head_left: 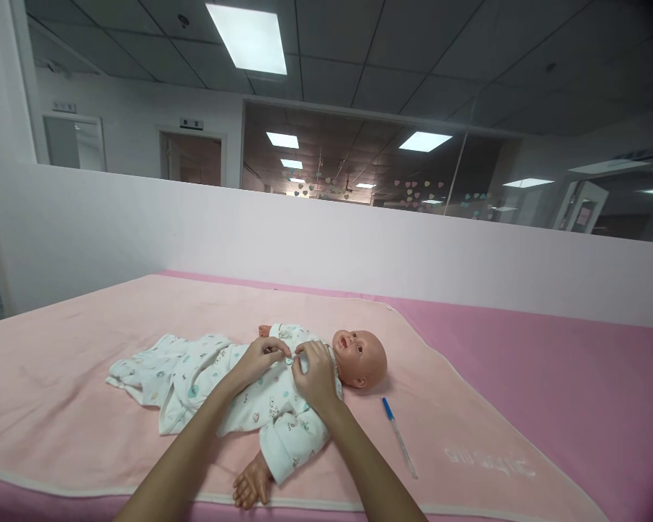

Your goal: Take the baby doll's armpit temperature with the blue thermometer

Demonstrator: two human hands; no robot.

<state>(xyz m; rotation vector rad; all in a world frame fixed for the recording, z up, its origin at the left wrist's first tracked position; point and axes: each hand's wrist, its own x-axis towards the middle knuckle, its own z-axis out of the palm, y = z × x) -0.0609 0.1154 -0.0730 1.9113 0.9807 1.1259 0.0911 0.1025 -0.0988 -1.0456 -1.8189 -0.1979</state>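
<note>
A baby doll [360, 357] lies on its back on a pale pink blanket [76, 362], head to the right. It wears a white printed romper [207, 373]. My left hand [258, 360] and my right hand [315, 373] meet on the doll's chest, just below its chin. Both hands have their fingers pinched on the front edges of the romper, around a small button [288, 359]. The doll's bare hand [253, 484] sticks out of a sleeve near the blanket's front edge.
A blue-capped pen [398, 435] lies on the blanket to the right of the doll. The blanket covers a brighter pink surface [549, 362]. A white partition wall [359, 246] runs along the far side, with glass office walls behind.
</note>
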